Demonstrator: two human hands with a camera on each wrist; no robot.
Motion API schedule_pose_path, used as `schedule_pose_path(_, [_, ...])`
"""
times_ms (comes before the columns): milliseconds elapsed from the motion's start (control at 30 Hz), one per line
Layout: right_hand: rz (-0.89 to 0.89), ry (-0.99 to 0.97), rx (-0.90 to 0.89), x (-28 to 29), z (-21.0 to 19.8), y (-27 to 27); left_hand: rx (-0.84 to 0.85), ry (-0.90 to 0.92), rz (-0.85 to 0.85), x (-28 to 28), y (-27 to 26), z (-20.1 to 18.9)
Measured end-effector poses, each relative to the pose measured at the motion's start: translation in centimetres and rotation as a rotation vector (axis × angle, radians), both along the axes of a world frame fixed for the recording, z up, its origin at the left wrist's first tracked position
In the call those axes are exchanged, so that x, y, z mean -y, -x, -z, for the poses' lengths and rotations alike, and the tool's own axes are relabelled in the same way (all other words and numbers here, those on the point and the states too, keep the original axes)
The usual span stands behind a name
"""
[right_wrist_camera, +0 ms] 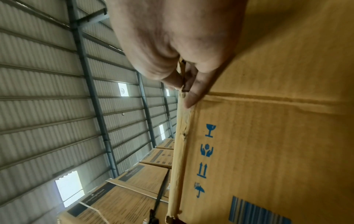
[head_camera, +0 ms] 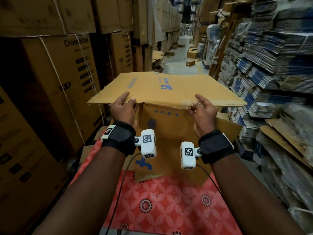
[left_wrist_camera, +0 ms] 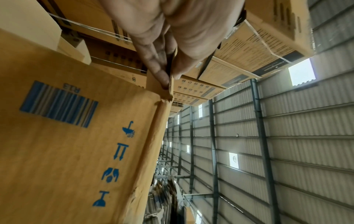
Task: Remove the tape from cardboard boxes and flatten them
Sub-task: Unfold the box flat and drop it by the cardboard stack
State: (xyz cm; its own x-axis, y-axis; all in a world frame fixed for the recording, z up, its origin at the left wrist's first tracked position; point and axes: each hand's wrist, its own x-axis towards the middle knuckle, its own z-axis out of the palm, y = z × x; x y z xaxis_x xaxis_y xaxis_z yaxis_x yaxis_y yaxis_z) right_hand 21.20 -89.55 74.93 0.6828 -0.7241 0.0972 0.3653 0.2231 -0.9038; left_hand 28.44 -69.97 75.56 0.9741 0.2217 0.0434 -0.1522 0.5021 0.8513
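Both hands hold the cardboard box by the near edge of its top panel, ready to fold it flat.

From the left: stacked cartons (head_camera: pixel 55 68) wall the aisle; the left hand (head_camera: pixel 122 108) pinches the box (head_camera: pixel 166 89) edge, thumb on top, fingers (left_wrist_camera: pixel 153 60) beneath. The box is held up above the red patterned cloth (head_camera: pixel 162 200). The right hand (head_camera: pixel 202 110) pinches a torn corner between thumb and fingertip, its other fingers loose. I judge it best to shift the right grip off the tear onto sound board, then press evenly along the crease. No tape is visible here.
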Motion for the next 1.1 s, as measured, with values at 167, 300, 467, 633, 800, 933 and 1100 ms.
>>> schedule_pose_path(167, [0.016,0.032,0.187,0.0,-3.2,-0.3,0.093,0.099,-0.014,0.4,0.2,-2.7])
schedule_pose_path(300, [0.034,0.062,0.3,0.2,-3.1,-0.3,0.139,0.118,0.022,0.2,0.4,-2.4])
schedule_pose_path(467, [0.037,0.122,0.169,0.9,1.9,0.3,0.037,0.069,0.064,0.1,0.9,2.6])
schedule_pose_path(633, [0.024,0.168,-0.127,0.7,10.9,2.7,-0.147,-0.168,0.07,-0.9,2.3,11.1])
schedule_pose_path(800, [0.076,0.212,-0.29,0.3,17.0,6.9,-0.118,-0.323,0.078,-1.1,5.1,14.7])
schedule_pose_path(933, [0.101,0.225,-0.316,-0.2,16.7,8.4,-0.178,-0.333,-0.004,-0.7,6.4,15.9])
schedule_pose_path(1100, [0.132,0.209,-0.356,-1.1,18.2,9.6,-0.219,-0.417,-0.078,-1.3,8.7,17.4])
